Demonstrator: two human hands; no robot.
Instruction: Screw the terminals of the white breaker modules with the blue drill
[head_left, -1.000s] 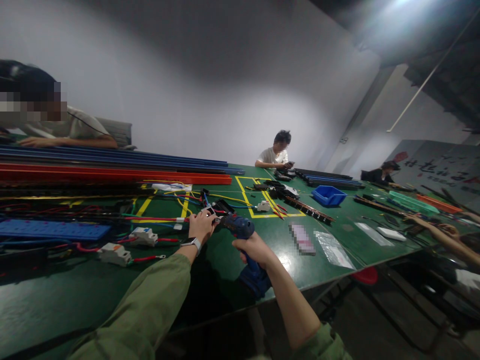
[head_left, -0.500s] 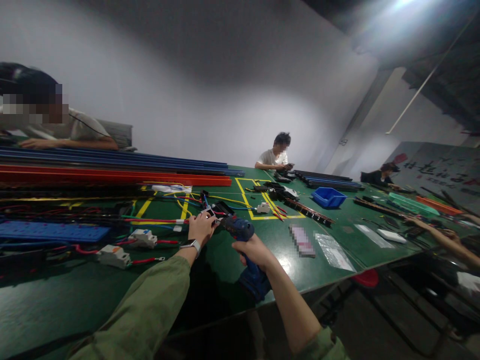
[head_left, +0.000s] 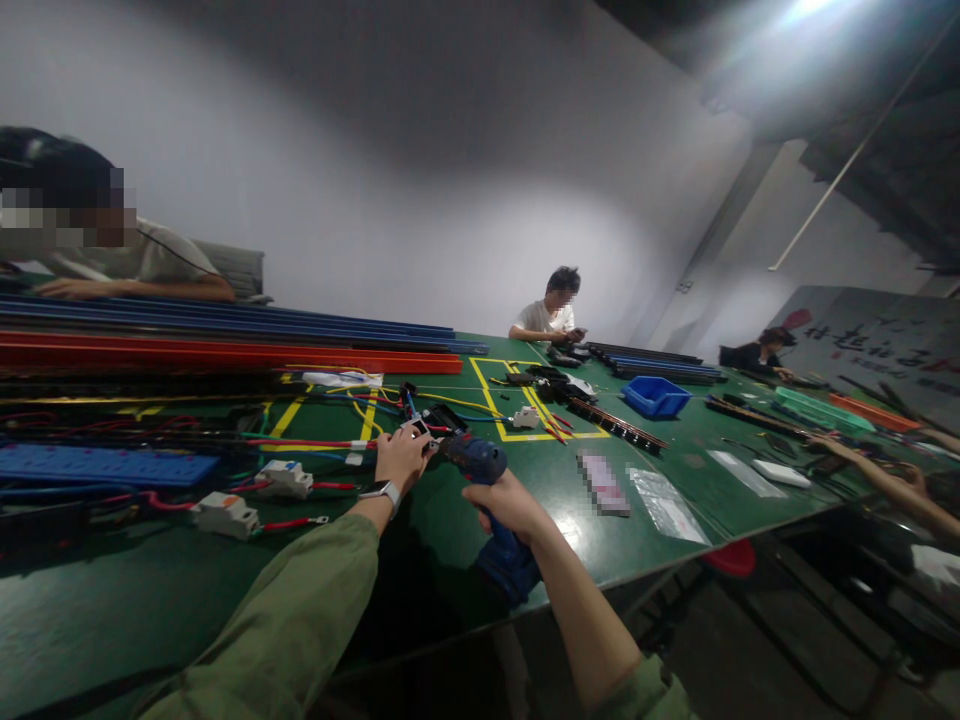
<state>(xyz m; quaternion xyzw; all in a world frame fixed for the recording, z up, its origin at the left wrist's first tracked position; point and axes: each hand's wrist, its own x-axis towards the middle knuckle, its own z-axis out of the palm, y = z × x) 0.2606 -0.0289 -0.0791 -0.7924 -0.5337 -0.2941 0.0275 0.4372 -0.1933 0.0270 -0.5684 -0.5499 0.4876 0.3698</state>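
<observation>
My right hand (head_left: 510,503) is wrapped round the grip of a blue cordless drill (head_left: 480,456). The drill's nose points left, toward the fingers of my left hand (head_left: 400,458). Those fingers are closed on a small black-and-white part (head_left: 417,428), whose kind I cannot make out; whether the bit touches it is hidden. Coloured wires lie just behind it. To the left of my left wrist are two white circuit breakers, a nearer one (head_left: 226,514) and a farther one (head_left: 285,478), with red leads.
Red trunking (head_left: 360,360) and blue strips run along the back left of the green table (head_left: 465,590). A blue bin (head_left: 655,397), a phone (head_left: 602,482) and a plastic bag (head_left: 666,505) lie to the right. Other people sit around the table.
</observation>
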